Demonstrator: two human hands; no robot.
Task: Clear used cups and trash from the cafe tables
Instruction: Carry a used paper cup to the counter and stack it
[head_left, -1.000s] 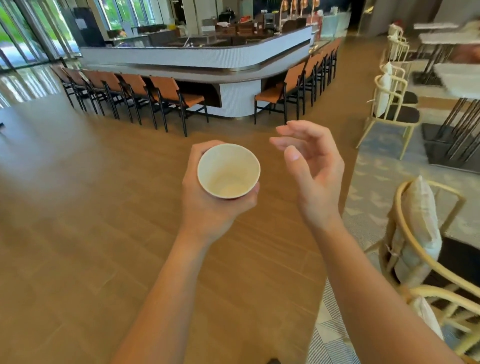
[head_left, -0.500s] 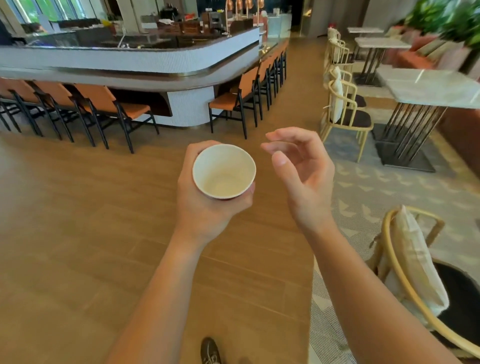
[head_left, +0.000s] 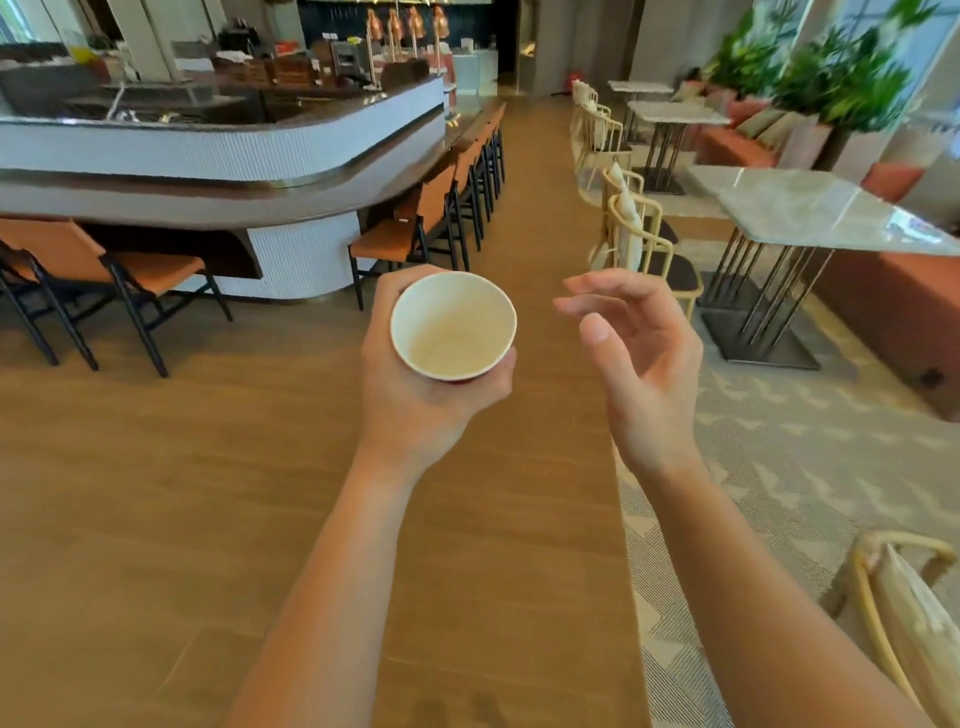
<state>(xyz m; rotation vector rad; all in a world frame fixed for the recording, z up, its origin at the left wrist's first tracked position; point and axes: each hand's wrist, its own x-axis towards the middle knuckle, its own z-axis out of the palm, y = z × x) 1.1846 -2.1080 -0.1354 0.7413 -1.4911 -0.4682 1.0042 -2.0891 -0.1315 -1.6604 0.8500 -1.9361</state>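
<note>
Holding a paper cup, the left hand has its fingers and thumb curled round the cup's side. The cup is in the air over the wood floor, open top up. The right hand is just beside the cup, not touching it. Its fingers are loose and a little bent, and it holds nothing. A long counter with orange chairs is on the left, a shiny table on the right.

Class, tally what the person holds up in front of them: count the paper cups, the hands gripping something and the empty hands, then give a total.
Paper cup: 1
Gripping hands: 1, left hand
Empty hands: 1, right hand
Total: 3
</note>
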